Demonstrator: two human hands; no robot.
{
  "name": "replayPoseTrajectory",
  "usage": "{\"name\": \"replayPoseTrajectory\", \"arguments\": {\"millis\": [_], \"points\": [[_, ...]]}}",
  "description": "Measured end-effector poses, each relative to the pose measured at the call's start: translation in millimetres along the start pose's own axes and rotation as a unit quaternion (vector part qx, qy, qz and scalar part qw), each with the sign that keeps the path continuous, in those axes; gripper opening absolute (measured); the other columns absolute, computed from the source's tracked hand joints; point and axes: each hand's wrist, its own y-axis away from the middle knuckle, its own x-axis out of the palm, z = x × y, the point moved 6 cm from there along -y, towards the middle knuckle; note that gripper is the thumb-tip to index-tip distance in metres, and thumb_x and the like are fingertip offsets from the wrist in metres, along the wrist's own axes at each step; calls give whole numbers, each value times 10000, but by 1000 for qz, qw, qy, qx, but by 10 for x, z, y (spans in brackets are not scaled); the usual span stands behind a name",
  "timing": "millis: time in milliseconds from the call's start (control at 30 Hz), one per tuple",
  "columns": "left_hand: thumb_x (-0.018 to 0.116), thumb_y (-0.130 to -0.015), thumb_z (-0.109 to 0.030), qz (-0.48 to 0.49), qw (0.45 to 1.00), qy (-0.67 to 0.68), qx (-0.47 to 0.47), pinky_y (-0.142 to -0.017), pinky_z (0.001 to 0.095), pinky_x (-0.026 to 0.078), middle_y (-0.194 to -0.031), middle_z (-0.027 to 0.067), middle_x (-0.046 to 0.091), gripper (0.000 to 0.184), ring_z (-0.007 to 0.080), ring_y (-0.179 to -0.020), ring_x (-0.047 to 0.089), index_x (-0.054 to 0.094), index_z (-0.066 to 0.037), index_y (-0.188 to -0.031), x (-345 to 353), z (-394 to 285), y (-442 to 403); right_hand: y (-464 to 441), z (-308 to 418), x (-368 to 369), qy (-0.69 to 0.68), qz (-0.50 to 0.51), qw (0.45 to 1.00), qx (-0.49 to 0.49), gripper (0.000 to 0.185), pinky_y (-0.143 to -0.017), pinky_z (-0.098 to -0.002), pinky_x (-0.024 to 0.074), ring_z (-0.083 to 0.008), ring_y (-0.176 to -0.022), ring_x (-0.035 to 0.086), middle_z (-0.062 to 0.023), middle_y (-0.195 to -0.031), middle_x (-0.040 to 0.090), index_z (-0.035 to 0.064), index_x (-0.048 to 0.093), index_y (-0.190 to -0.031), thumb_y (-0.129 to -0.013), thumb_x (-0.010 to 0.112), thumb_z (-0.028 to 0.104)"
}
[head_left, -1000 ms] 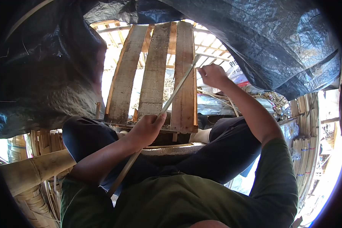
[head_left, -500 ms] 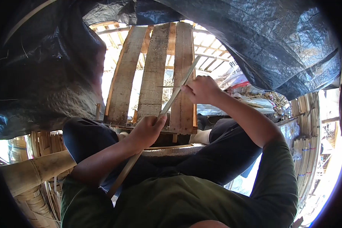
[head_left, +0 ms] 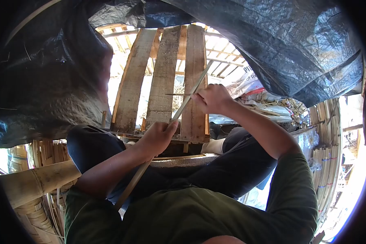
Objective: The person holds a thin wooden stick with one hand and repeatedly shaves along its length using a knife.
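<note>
A long, narrow bamboo strip (head_left: 184, 105) slants from beside my lap up toward the wooden boards. My left hand (head_left: 157, 137) is closed around its middle, with the thumb lying along it. Higher up, my right hand (head_left: 211, 99) is curled in a fist at the strip. From that fist a thin pointed blade, seemingly a knife (head_left: 177, 94), juts left across the strip. Its handle is hidden in my fingers. The strip's lower end (head_left: 131, 186) passes beneath my left forearm.
A platform of wooden boards (head_left: 163, 81) stands in front of my legs. Dark tarpaulin (head_left: 49, 81) hangs around the opening. A thick bamboo pole (head_left: 40, 179) lies at my left, and bundled strips (head_left: 324, 162) stand at the right. A printed sack (head_left: 246, 81) sits beyond scraps.
My right hand and the blade have shifted slightly left and down along the strip. My left hand keeps its hold almost in the same place.
</note>
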Motion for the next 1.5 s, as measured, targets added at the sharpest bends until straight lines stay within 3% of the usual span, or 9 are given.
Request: {"name": "replayPoseTrajectory", "arguments": {"millis": [167, 433, 567, 667, 900, 1067, 1167, 1300, 1500], "points": [[420, -1009, -429, -21, 998, -13, 63, -492, 375, 358, -497, 29, 389, 575, 127, -484, 399, 466, -8, -620, -19, -66, 67, -137, -660, 52, 52, -33, 992, 109, 567, -702, -475, 552, -351, -709, 681, -190, -697, 660, 58, 681, -795, -997, 341, 465], [410, -1011, -431, -12, 999, -10, 39, -497, 382, 363, -490, 38, 396, 590, 137, -483, 406, 467, -4, -608, -19, 41, 3, 10, -50, -46, -21, 10, 1000, 8, 543, -740, -495, 536, -368, -774, 671, -193, -724, 656, 71, 662, -765, -964, 398, 501], [404, -1009, -452, -15, 996, -16, 82, -500, 386, 376, -492, 50, 410, 601, 144, -483, 430, 476, 1, -621, -31, -4, 23, -205, -862, 100, 16, -37, 993, 110, 589, -736, -486, 543, -372, -760, 680, -202, -745, 677, 38, 677, -781, -992, 347, 478], [400, -1009, -460, 28, 999, 27, -16, -523, 388, 387, -496, 56, 411, 607, 152, -498, 444, 476, 9, -630, -11, 61, 4, -133, -452, -40, -41, 20, 993, 110, 586, -727, -488, 544, -376, -735, 675, -216, -735, 665, 40, 671, -767, -983, 360, 487], [379, -1012, -480, 10, 997, 17, 73, -400, 341, 350, -499, 12, 410, 586, 118, -407, 428, 421, -49, -618, -6, 96, -54, -72, -237, 97, -64, -14, 995, 76, 624, -744, -491, 541, -367, -740, 675, -196, -708, 653, 47, 649, -737, -978, 337, 531], [383, -985, -564, 110, 965, 217, -96, -313, 235, 206, -540, -73, 284, 463, 37, -362, 248, 392, -149, -779, 84, 68, 90, -168, -764, 123, -41, -23, 985, 164, 647, -757, -485, 534, -385, -750, 667, -202, -732, 660, 34, 656, -770, -996, 282, 512], [346, -964, -628, 155, 948, 255, -112, -311, 229, 207, -551, -70, 280, 492, 35, -365, 244, 370, -167, -795, 96, 59, 107, -62, -66, 123, -177, 3, 983, 56, 681, -641, -482, 541, -357, -600, 642, -193, -616, 606, 30, 615, -698, -997, 262, 529], [335, -945, -665, 164, 949, 250, -98, -312, 217, 218, -556, -73, 282, 510, 35, -366, 243, 368, -174, -807, 114, 88, 126, 59, 287, -22, -63, -19, 997, -28, 700, -624, -479, 549, -339, -587, 649, -162, -584, 592, 64, 617, -688, -990, 230, 564], [333, -934, -682, 196, 926, 304, -110, -320, 207, 222, -556, -79, 268, 514, 33, -371, 239, 363, -183, -813, 116, 76, 141, -227, -627, 102, -41, -7, 990, 136, 667, -675, -489, 545, -345, -687, 671, -207, -660, 621, 29, 635, -728, -992, 290, 535]]}}
